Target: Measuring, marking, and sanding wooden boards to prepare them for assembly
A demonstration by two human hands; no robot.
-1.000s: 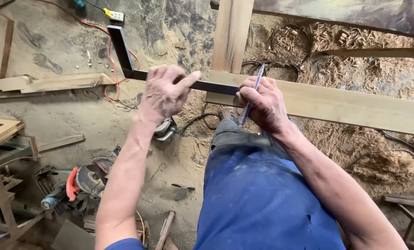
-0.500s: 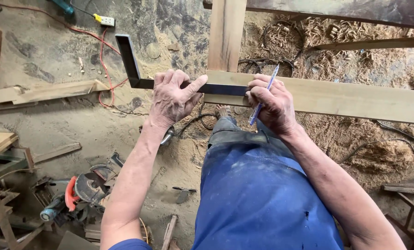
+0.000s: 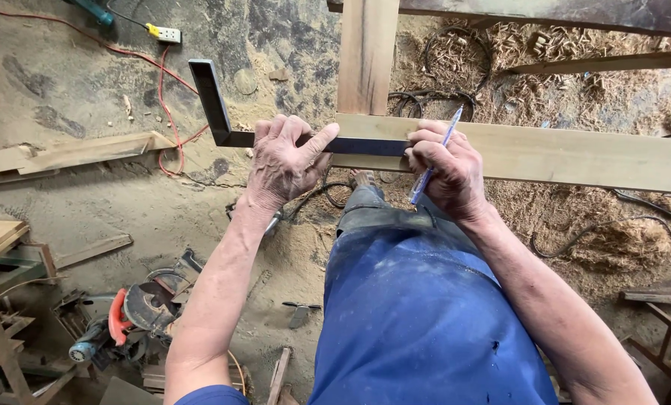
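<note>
Sawdust and shavings cover the workshop floor [image 3: 88, 202]. The left hand [image 3: 286, 161] presses a dark steel square [image 3: 219, 112] onto a pale plank [image 3: 575, 154]; the right hand [image 3: 448, 169], its grip pinching a blue pen [image 3: 434, 165], rests at the square's blade end.

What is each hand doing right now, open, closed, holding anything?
Left hand: closed on the dark metal square, pressing it against the wooden board.
Right hand: closed on a blue pen, fingers resting on the board.
</note>
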